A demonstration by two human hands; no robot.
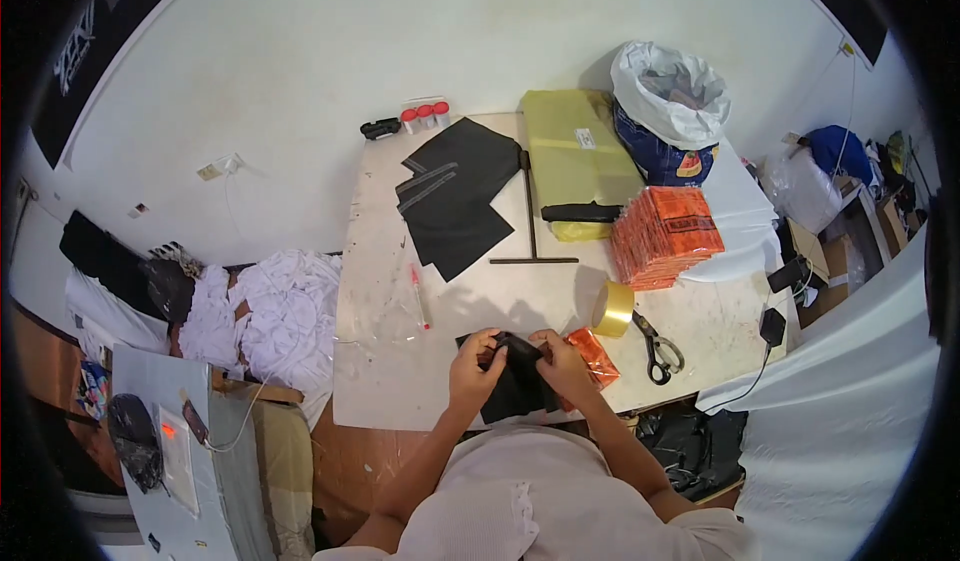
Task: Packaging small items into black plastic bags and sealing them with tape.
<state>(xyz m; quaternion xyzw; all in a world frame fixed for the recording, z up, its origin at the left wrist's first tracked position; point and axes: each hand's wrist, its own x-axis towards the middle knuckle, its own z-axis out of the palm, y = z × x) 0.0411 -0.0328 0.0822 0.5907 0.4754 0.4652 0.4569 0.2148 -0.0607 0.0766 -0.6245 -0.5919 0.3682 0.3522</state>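
Clock face centred on the black cloth (520, 389), 12 toward the wall. Cloth's at the table's (392, 386) near edge, right in front of the person, upper edge bunched between both hands. To do this well, I'd pinch right at the edge, pull the hands gently apart to take out slack, line up the layers before pressing any crease, and work over the tabletop so the low end doesn't drag.

Grip: left hand (477, 369), at 10, thumb and fingers together, clamped on the upper edge. Right hand (563, 363), at 2, same pinch near the other corner; its far fingertips are hidden. Orange packet (594, 357) at 2, just past the right hand; can't tell if they touch. Tape (613, 309) between 1 and 2, scissors (658, 349) between 2 and 3.
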